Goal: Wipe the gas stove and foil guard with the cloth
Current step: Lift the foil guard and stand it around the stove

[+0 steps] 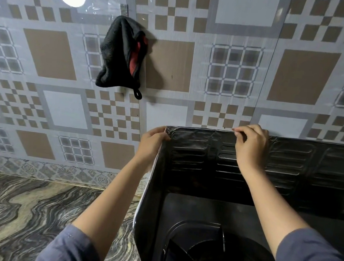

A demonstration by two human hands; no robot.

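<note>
Patterned tile wall [241, 15], marbled surface [15, 215]. Cloth [118, 52]: black, hung on wall, unheld. Foil guard [196, 155]: stands round gas stove [207, 243]; left hand [152, 143] grips its corner, right hand [251, 144] pinches top edge, fingers curled, probably steadying it before wiping.

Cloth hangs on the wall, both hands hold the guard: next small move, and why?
Probably free the left hand and reach up for the cloth: no hand holds it, it hangs on that side, and the right hand pinches the guard.
</note>
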